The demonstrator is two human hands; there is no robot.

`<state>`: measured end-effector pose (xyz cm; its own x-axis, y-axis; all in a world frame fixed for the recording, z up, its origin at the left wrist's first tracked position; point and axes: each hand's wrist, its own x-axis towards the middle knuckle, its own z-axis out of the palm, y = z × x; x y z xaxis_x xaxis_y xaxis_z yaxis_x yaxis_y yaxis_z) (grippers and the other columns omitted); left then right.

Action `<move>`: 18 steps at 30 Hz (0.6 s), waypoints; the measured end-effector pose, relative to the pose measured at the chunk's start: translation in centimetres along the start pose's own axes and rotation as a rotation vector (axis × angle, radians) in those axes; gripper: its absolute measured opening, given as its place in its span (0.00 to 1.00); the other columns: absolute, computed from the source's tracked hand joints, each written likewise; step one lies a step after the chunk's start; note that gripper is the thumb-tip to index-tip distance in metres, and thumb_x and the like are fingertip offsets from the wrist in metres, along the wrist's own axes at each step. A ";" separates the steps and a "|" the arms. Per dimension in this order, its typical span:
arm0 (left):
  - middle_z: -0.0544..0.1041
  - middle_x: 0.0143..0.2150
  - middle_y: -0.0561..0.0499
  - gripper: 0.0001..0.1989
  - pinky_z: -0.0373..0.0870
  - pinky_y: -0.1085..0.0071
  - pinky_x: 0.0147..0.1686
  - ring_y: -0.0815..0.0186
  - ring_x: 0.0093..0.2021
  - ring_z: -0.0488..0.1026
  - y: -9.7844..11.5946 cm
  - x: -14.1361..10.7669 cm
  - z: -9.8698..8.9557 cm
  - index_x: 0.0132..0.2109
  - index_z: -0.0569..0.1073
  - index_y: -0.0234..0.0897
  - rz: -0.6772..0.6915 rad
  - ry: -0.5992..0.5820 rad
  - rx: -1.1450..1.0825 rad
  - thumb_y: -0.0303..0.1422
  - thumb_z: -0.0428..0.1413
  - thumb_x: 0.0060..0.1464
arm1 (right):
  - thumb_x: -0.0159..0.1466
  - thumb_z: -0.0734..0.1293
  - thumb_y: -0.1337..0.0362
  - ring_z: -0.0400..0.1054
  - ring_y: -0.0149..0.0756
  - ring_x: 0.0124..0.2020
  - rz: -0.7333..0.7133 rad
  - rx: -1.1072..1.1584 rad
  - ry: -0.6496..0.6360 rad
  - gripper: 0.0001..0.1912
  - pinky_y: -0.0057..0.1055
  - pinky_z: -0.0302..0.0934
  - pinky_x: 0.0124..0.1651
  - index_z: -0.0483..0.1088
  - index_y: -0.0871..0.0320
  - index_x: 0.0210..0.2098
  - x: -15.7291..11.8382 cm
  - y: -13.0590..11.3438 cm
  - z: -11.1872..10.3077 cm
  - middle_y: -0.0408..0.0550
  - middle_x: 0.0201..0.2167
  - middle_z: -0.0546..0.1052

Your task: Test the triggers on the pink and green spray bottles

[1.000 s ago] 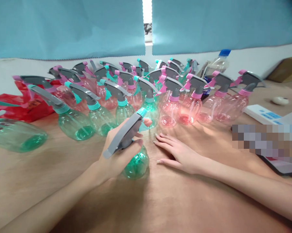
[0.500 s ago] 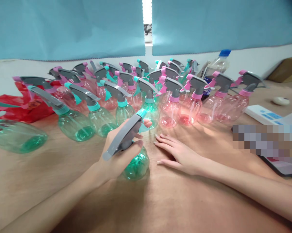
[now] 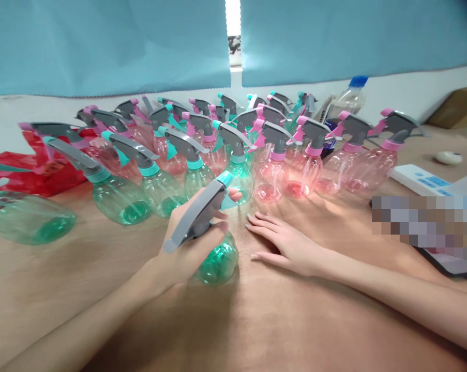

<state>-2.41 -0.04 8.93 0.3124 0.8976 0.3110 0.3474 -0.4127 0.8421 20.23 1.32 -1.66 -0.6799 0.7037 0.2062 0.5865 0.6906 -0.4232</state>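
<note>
My left hand is wrapped round the neck of a green spray bottle, which stands on the brown table. The bottle's grey head with its teal nozzle points up and to the right above the hand. My right hand lies flat on the table to the right of that bottle, fingers spread, touching no bottle. Behind both hands stand rows of spray bottles, green ones such as the green bottle mostly at the front left, and pink ones such as the pink bottle towards the right.
A red plastic bag lies at the left behind a green bottle. At the right are a white device, a partly blurred-out flat object, a white mouse-like object and a cardboard box. A blue-capped bottle stands behind.
The view has shifted very slightly. Both hands and the held bottle look otherwise unchanged.
</note>
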 end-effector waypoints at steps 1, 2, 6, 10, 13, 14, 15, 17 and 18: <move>0.76 0.54 0.45 0.18 0.72 0.65 0.46 0.60 0.46 0.75 0.0 -0.1 0.0 0.51 0.74 0.37 0.003 0.001 -0.001 0.30 0.53 0.52 | 0.67 0.59 0.44 0.48 0.50 0.69 -0.001 -0.001 -0.001 0.36 0.52 0.50 0.67 0.59 0.62 0.65 0.0 0.0 0.0 0.57 0.66 0.61; 0.76 0.54 0.45 0.18 0.72 0.65 0.46 0.60 0.46 0.75 0.0 -0.1 0.0 0.51 0.74 0.37 0.004 0.003 -0.002 0.30 0.53 0.52 | 0.67 0.59 0.44 0.48 0.50 0.69 -0.001 -0.002 -0.002 0.36 0.52 0.50 0.67 0.59 0.63 0.65 0.0 0.0 0.0 0.57 0.66 0.60; 0.77 0.53 0.45 0.18 0.72 0.64 0.45 0.61 0.43 0.75 0.1 -0.2 0.0 0.50 0.74 0.39 0.021 0.010 0.014 0.29 0.53 0.52 | 0.67 0.59 0.44 0.48 0.51 0.69 0.002 -0.004 -0.006 0.36 0.52 0.50 0.67 0.59 0.63 0.65 -0.1 0.0 0.0 0.58 0.66 0.60; 0.77 0.52 0.47 0.18 0.72 0.63 0.45 0.61 0.42 0.75 -0.1 0.0 0.1 0.50 0.74 0.39 0.039 0.007 -0.005 0.29 0.53 0.51 | 0.67 0.60 0.44 0.48 0.51 0.69 0.002 -0.002 -0.001 0.36 0.52 0.50 0.67 0.59 0.63 0.65 -0.1 0.0 0.1 0.58 0.66 0.60; 0.77 0.52 0.47 0.19 0.72 0.63 0.46 0.61 0.43 0.75 -0.2 0.1 0.1 0.50 0.74 0.39 0.035 0.007 -0.030 0.29 0.54 0.50 | 0.67 0.60 0.45 0.49 0.51 0.69 0.000 0.001 0.008 0.35 0.53 0.51 0.67 0.59 0.62 0.65 -0.1 0.0 0.0 0.58 0.66 0.60; 0.77 0.52 0.46 0.19 0.72 0.63 0.47 0.61 0.43 0.75 -0.1 0.1 0.1 0.50 0.74 0.38 0.025 0.006 -0.035 0.28 0.54 0.50 | 0.67 0.60 0.45 0.49 0.51 0.69 -0.001 0.005 0.011 0.35 0.53 0.51 0.66 0.59 0.62 0.65 -0.1 0.0 0.0 0.58 0.66 0.60; 0.77 0.53 0.46 0.19 0.71 0.63 0.47 0.60 0.44 0.75 0.0 0.1 0.1 0.50 0.74 0.38 0.012 0.005 -0.038 0.28 0.54 0.49 | 0.67 0.60 0.45 0.49 0.51 0.69 -0.001 0.008 0.012 0.35 0.53 0.51 0.66 0.60 0.62 0.65 -0.1 0.0 0.0 0.58 0.66 0.60; 0.77 0.53 0.45 0.19 0.71 0.63 0.47 0.61 0.42 0.74 0.2 0.0 0.1 0.50 0.74 0.38 -0.020 0.006 -0.043 0.28 0.54 0.49 | 0.67 0.60 0.45 0.49 0.52 0.69 0.001 0.011 0.012 0.35 0.54 0.51 0.66 0.59 0.61 0.65 -0.1 -0.1 0.0 0.58 0.66 0.60; 0.77 0.53 0.45 0.19 0.71 0.63 0.46 0.61 0.41 0.74 0.3 0.0 0.1 0.50 0.74 0.38 -0.037 0.009 -0.041 0.28 0.54 0.49 | 0.67 0.60 0.45 0.49 0.52 0.69 0.002 0.014 0.012 0.35 0.54 0.51 0.66 0.59 0.61 0.65 -0.1 -0.1 0.0 0.58 0.66 0.60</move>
<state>-2.20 -0.19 9.10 0.2924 0.9135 0.2828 0.3220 -0.3725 0.8704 20.27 1.18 -1.64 -0.6734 0.7070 0.2159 0.5817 0.6870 -0.4355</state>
